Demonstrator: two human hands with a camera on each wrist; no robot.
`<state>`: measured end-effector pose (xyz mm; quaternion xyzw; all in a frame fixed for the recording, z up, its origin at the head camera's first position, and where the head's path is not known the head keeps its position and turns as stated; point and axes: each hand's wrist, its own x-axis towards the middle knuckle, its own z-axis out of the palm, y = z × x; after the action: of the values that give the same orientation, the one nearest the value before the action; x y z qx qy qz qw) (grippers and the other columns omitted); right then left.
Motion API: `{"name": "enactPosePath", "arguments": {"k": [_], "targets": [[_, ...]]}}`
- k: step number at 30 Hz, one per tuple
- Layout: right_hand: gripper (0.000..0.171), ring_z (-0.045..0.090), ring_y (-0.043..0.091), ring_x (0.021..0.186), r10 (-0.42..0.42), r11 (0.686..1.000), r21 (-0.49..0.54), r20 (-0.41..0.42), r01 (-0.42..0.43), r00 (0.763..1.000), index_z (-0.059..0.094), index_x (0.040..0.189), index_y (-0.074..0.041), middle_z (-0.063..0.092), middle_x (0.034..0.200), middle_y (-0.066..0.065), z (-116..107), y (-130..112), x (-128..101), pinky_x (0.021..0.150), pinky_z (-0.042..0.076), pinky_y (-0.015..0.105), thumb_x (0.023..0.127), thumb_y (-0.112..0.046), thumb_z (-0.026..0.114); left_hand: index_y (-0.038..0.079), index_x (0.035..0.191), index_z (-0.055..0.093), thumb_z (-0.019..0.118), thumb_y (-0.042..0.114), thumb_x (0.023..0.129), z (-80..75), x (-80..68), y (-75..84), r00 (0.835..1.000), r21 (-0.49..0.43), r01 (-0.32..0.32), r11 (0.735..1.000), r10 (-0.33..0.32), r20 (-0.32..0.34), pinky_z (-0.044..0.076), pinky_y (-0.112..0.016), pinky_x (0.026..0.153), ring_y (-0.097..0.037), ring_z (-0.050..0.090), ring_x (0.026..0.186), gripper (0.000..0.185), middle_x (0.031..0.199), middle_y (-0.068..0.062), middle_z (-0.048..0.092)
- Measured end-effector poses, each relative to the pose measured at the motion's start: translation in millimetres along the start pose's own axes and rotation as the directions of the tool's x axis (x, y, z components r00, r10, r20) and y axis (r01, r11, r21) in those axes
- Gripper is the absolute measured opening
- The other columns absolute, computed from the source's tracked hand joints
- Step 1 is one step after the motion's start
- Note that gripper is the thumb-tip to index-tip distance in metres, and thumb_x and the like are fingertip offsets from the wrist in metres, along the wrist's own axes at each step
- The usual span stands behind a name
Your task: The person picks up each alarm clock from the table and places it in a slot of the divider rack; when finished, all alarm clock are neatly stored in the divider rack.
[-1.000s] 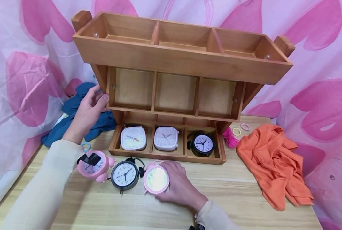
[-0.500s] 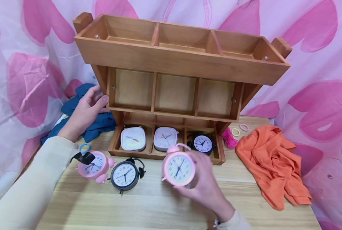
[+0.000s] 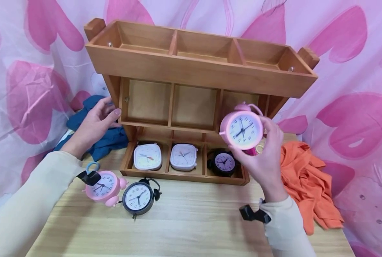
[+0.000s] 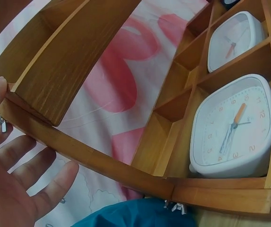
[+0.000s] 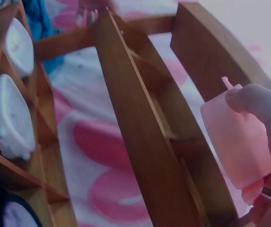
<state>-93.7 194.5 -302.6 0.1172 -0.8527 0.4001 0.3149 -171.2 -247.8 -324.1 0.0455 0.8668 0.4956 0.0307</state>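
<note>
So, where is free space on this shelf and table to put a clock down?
The middle tier has three bare compartments, and the top tier too. The bottom tier is full: two white clocks and a black one. The table is bare between the black twin-bell clock and the right hand, which holds a pink clock.

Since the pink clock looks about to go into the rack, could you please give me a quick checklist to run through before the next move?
1. Right hand grips the pink alarm clock firmly: ok, fingers curl round its body.
2. Left hand steadies the wooden rack: ok, thumb on the left edge of the middle tier.
3. Right compartment of the middle tier free: cannot tell, the clock hides most of it.
4. Centre compartment free: ok, nothing inside.
5. Bottom tier free: not ok, two white square clocks and a black clock fill it.
</note>
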Motion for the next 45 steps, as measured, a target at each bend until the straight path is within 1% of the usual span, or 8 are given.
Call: {"name": "enactPosePath", "arguments": {"k": [4, 8, 11, 14, 22, 27, 34, 45], "targets": [[0.088, 0.04, 0.023, 0.121, 0.005, 0.999, -0.047, -0.031, -0.006, 1.0, 0.049, 0.135, -0.006, 0.053, 0.131, 0.014, 3, 11, 20, 0.097, 0.03, 0.04, 0.06, -0.024, 0.092, 0.022, 0.159, 0.008, 0.045, 0.051, 0.101, 1.0, -0.2, -0.7, 1.0, 0.006, 0.003, 1.0, -0.003, 0.009, 0.046, -0.042, 0.099, -0.038, 0.056, 0.124, 0.076, 0.16, -0.016, 0.029], [0.083, 0.049, 0.025, 0.118, -0.016, 0.999, -0.041, -0.04, 0.014, 0.999, 0.052, 0.132, -0.005, 0.057, 0.127, 0.013, 8, 22, 34, 0.102, 0.036, 0.043, 0.062, -0.026, 0.091, 0.021, 0.159, 0.008, 0.045, 0.05, 0.101, 2.8, -1.8, -0.4, 1.0, 0.003, -0.003, 1.0, 0.003, 0.007, 0.047, -0.044, 0.098, -0.035, 0.059, 0.121, 0.075, 0.16, -0.016, 0.03], [0.083, 0.052, 0.026, 0.116, -0.031, 0.999, -0.046, -0.03, 0.03, 0.999, 0.052, 0.132, -0.005, 0.058, 0.126, 0.014, 12, 29, 38, 0.102, 0.041, 0.043, 0.062, -0.026, 0.091, 0.021, 0.159, 0.009, 0.046, 0.049, 0.101, 3.3, -1.8, -1.1, 1.0, 0.0, -0.01, 1.0, 0.01, 0.009, 0.053, -0.034, 0.093, -0.031, 0.063, 0.117, 0.075, 0.16, -0.016, 0.03], [0.084, 0.053, 0.028, 0.115, -0.05, 0.997, -0.062, -0.029, 0.048, 0.998, 0.051, 0.133, -0.003, 0.058, 0.126, 0.016, 15, 33, 37, 0.101, 0.042, 0.045, 0.062, -0.026, 0.09, 0.021, 0.159, 0.009, 0.046, 0.049, 0.101, 3.1, -2.2, -1.5, 1.0, 0.005, -0.01, 1.0, 0.01, 0.009, 0.053, -0.027, 0.09, -0.031, 0.063, 0.116, 0.074, 0.16, -0.017, 0.03], [0.079, 0.053, 0.037, 0.112, -0.132, 0.983, -0.136, -0.048, 0.125, 0.99, 0.054, 0.127, 0.001, 0.061, 0.118, 0.02, 18, 34, 34, 0.099, 0.038, 0.051, 0.064, -0.034, 0.085, 0.021, 0.159, 0.009, 0.046, 0.049, 0.101, -0.7, -2.9, -1.7, 1.0, 0.011, -0.004, 1.0, 0.004, 0.006, 0.048, -0.034, 0.096, -0.037, 0.055, 0.125, 0.074, 0.16, -0.016, 0.03], [0.077, 0.057, 0.035, 0.108, -0.097, 0.985, -0.152, -0.066, 0.086, 0.993, 0.057, 0.125, -0.001, 0.064, 0.115, 0.018, 26, 32, 35, 0.095, 0.04, 0.05, 0.063, -0.033, 0.089, 0.021, 0.159, 0.01, 0.046, 0.049, 0.101, -1.6, -3.1, -0.6, 1.0, 0.015, -0.007, 1.0, 0.007, 0.001, 0.048, -0.032, 0.095, -0.037, 0.056, 0.125, 0.074, 0.16, -0.016, 0.03], [0.082, 0.05, 0.04, 0.117, -0.017, 0.972, -0.236, -0.035, 0.008, 0.999, 0.054, 0.128, 0.001, 0.06, 0.122, 0.02, 32, 32, 37, 0.104, 0.033, 0.053, 0.063, -0.028, 0.094, 0.022, 0.159, 0.008, 0.046, 0.049, 0.101, -0.1, -0.8, -0.8, 1.0, 0.011, -0.008, 1.0, 0.008, 0.005, 0.047, -0.039, 0.097, -0.038, 0.055, 0.126, 0.074, 0.16, -0.017, 0.029], [0.084, 0.043, 0.04, 0.126, -0.035, 0.975, -0.221, -0.018, 0.03, 0.999, 0.048, 0.137, 0.0, 0.054, 0.134, 0.021, 33, 31, 30, 0.107, 0.027, 0.056, 0.069, -0.029, 0.09, 0.022, 0.159, 0.008, 0.045, 0.049, 0.101, 0.3, -0.8, -1.6, 1.0, 0.016, -0.008, 1.0, 0.008, 0.004, 0.045, -0.045, 0.099, -0.039, 0.055, 0.127, 0.075, 0.161, -0.016, 0.027]]}}
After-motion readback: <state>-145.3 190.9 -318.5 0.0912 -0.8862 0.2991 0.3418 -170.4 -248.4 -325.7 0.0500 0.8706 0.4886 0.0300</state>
